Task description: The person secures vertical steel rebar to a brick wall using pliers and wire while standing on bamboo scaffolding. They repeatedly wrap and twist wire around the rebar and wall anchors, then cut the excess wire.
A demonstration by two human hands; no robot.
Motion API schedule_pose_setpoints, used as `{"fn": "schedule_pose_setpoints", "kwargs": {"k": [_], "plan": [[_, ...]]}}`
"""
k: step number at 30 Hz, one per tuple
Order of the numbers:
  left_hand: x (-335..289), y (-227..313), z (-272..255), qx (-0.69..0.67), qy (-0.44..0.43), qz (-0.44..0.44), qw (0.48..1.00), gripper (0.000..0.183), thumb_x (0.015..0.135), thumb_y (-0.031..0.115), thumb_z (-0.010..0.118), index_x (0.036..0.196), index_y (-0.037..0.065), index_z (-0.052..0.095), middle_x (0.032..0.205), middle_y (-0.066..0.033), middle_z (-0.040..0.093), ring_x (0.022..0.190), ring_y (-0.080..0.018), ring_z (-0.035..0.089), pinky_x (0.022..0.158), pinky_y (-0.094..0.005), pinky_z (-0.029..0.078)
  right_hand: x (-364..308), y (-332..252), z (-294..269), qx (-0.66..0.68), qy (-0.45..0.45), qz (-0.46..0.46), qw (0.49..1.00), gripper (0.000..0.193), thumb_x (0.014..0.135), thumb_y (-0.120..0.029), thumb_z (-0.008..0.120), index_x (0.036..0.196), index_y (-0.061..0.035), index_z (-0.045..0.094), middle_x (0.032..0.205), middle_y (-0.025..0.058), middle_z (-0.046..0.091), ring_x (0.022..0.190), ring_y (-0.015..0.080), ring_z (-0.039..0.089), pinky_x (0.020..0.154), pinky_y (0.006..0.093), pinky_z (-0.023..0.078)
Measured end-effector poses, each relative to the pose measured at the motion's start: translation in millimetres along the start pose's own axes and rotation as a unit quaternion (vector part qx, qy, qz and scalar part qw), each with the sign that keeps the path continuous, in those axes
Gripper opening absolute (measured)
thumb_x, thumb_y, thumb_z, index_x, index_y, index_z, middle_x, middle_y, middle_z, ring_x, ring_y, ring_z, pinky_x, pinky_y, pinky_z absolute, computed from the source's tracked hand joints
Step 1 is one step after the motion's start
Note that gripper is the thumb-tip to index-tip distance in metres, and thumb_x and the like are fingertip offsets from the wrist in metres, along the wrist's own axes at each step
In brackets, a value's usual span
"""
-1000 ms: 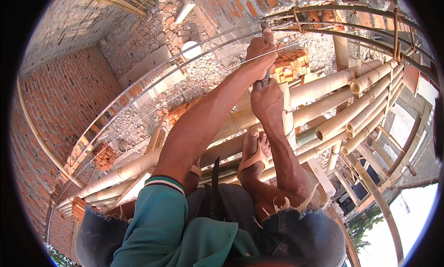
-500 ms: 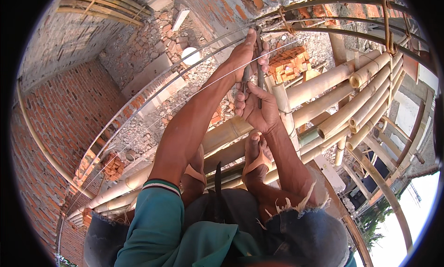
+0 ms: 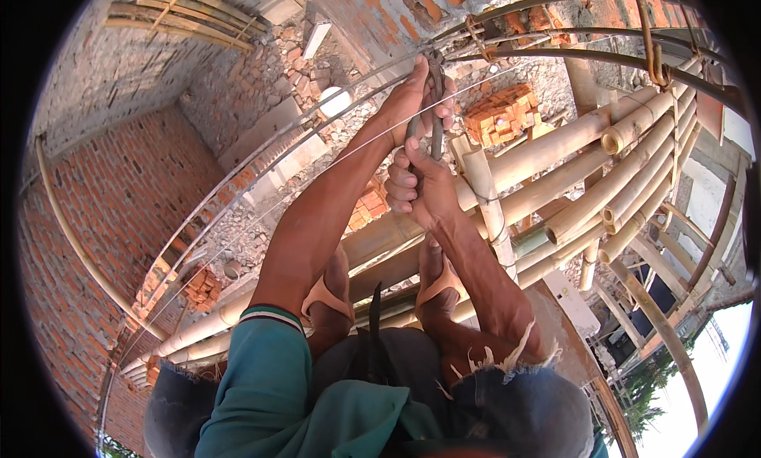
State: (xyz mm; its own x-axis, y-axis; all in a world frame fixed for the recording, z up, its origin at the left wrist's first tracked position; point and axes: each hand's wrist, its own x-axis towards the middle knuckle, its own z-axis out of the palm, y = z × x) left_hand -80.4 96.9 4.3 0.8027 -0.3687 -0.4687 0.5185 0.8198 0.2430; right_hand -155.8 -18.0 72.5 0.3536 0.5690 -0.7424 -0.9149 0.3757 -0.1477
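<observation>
Up beside the steel rods [image 3: 555, 53], two bare hands meet on one dark two-handled metal tool [image 3: 436, 89], its head uppermost against the rods in this view. And it's the left hand [image 3: 406, 103] wrapped around it, thumb pointing up, fingertips showing on the far side, the forearm stretched long and straight! Just below, the right hand [image 3: 432, 184] sits by the handle ends, fingers curled in, thumb raised, wrist low; whether it grips a handle, I cannot tell. One pale line [image 3: 372, 141] crosses in front of the left wrist.

Moving outward: three dark rods sweep right. Two sandalled feet [image 3: 329, 303] are planted below, among bamboo poles [image 3: 571, 133], four cut ends showing at the right, one short upright bamboo piece [image 3: 487, 196] near the right hand. Farther down, three brick stacks [image 3: 501, 113] and one round white object [image 3: 334, 101] on the rubble!
</observation>
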Motion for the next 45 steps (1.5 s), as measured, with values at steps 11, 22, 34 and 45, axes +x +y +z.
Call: {"fn": "schedule_pose_setpoints", "kwargs": {"k": [11, 22, 34, 45], "plan": [[16.5, -27.1, 53.4, 0.299, 0.348, 0.018, 0.888, 0.075, 0.102, 0.066, 0.042, 0.104, -0.007, 0.058, 0.102, -0.0213, 0.068, 0.084, -0.0317, 0.064, 0.072, -0.0511, 0.05, -7.8, -18.5, -14.1, -0.641, 0.302, -0.16, 0.687, 0.027, 0.096, -0.021, 0.062, 0.097, 0.0055, 0.061, 0.067, 0.009, 0.061, 0.05, 0.0215, 0.053, 0.049, 0.0394, 0.045], [5.2, -17.3, 1.0, -0.264, -0.103, -0.058, 0.957, 0.06, 0.095, 0.068, 0.052, 0.092, 0.008, 0.056, 0.067, 0.0023, 0.044, 0.056, -0.0094, 0.04, 0.051, -0.0284, 0.038, -36.4, -30.0, 3.0, -0.265, 0.128, 0.0, 0.956, 0.035, 0.094, -0.034, 0.07, 0.11, -0.0039, 0.06, 0.085, 0.0114, 0.069, 0.072, 0.0188, 0.068, 0.063, 0.0326, 0.054], [-11.5, -10.4, 37.8, 0.116, 0.266, -0.072, 0.954, 0.066, 0.095, 0.073, 0.045, 0.1, 0.008, 0.055, 0.074, 0.0004, 0.049, 0.061, -0.0145, 0.051, 0.057, -0.0352, 0.053, -20.8, -19.3, -10.3, -0.404, 0.282, -0.017, 0.87, 0.03, 0.083, -0.033, 0.068, 0.076, -0.0047, 0.061, 0.064, 0.004, 0.057, 0.051, 0.0198, 0.051, 0.05, 0.0372, 0.044], [8.0, -23.0, -16.0, -0.377, -0.174, -0.121, 0.902, 0.067, 0.095, 0.07, 0.048, 0.109, 0.005, 0.061, 0.072, 0.0004, 0.055, 0.062, -0.0142, 0.055, 0.061, -0.0351, 0.052, -33.4, -24.9, 6.9, -0.163, 0.067, -0.017, 0.984, 0.031, 0.082, -0.03, 0.081, 0.079, -0.0039, 0.065, 0.068, 0.0065, 0.065, 0.056, 0.0168, 0.063, 0.048, 0.0348, 0.05]]}}
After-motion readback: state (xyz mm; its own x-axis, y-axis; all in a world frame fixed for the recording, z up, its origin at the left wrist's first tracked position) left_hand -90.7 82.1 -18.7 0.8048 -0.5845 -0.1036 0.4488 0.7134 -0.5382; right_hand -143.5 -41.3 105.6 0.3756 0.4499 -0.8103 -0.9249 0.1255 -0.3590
